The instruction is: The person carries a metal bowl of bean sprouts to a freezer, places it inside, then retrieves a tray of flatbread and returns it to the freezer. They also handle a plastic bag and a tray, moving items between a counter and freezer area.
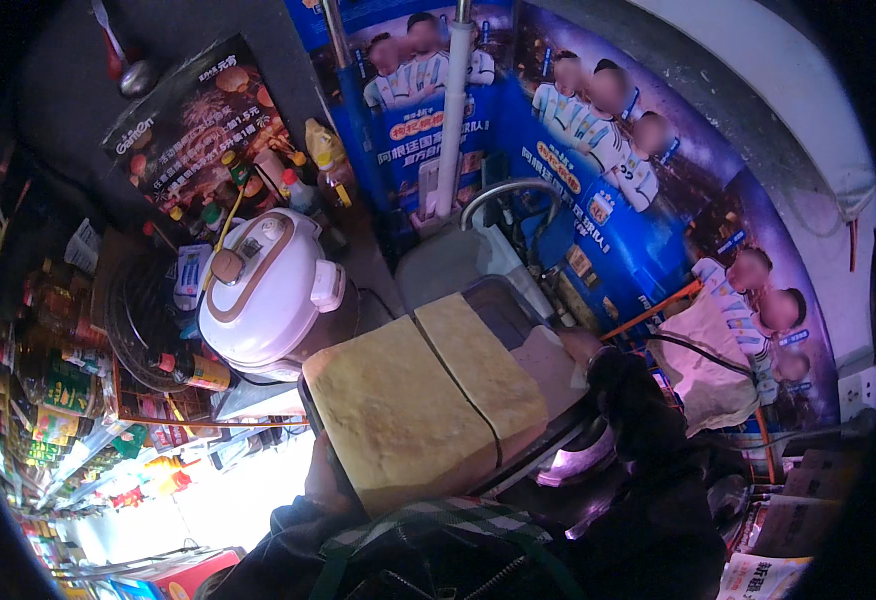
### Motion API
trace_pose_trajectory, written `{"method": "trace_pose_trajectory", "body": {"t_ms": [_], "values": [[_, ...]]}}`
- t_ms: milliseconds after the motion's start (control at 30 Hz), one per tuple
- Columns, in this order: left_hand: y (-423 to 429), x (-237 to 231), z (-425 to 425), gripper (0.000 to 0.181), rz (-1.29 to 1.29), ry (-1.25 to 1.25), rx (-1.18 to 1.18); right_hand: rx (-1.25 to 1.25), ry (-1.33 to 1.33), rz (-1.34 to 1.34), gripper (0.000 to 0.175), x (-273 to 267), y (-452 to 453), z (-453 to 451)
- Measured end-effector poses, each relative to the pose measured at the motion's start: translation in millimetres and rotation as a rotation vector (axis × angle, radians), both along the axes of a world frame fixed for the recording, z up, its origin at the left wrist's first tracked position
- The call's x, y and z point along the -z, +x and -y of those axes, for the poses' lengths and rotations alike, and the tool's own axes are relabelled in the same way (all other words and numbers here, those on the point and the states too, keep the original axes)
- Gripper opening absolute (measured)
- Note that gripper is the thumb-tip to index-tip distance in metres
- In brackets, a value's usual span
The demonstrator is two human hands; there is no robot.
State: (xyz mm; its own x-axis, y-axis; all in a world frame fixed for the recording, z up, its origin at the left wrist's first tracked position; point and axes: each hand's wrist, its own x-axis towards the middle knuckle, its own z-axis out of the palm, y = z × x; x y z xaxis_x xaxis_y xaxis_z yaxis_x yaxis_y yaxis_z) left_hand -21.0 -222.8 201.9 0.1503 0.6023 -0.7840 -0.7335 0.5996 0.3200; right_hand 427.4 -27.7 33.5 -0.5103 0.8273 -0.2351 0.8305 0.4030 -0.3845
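In front of my body I hold a dark rectangular tray [511, 319] with both hands. On it lies a large pale yellow food block [400, 405], cut off from a narrower piece [479, 364] by a straight gap. Which food it is, cake or bean curd, I cannot tell. My left hand [322, 476] grips the tray's left side, its fingers partly hidden beneath. At the far right corner, my right hand [579, 346] clasps the rim. A pale, bare-looking strip [550, 367] shows between the narrower piece and that hand.
A white rice cooker [265, 300] stands left of the tray. Beyond the tray are a grey sink [438, 259] and a curved metal faucet [513, 184]. Bottles [303, 191] crowd the back left. A pale cloth [708, 367] hangs on an orange rack at right.
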Motion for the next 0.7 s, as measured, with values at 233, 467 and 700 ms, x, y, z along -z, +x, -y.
{"method": "trace_pose_trajectory", "body": {"t_ms": [233, 467, 700], "values": [[9, -3, -7, 0.046, -0.007, 0.026, -0.055, 0.048, -0.089, -0.018, 0.019, 32, 3, -20], [9, -2, -6, 0.043, -0.025, 0.043, -0.032, 0.078, -0.061, 0.061, 0.020, 29, 0, -25], [10, -9, -4, 0.045, 0.116, 0.025, -0.048, 0.080, 0.043, -0.006, 0.012, 45, -3, -28]]}}
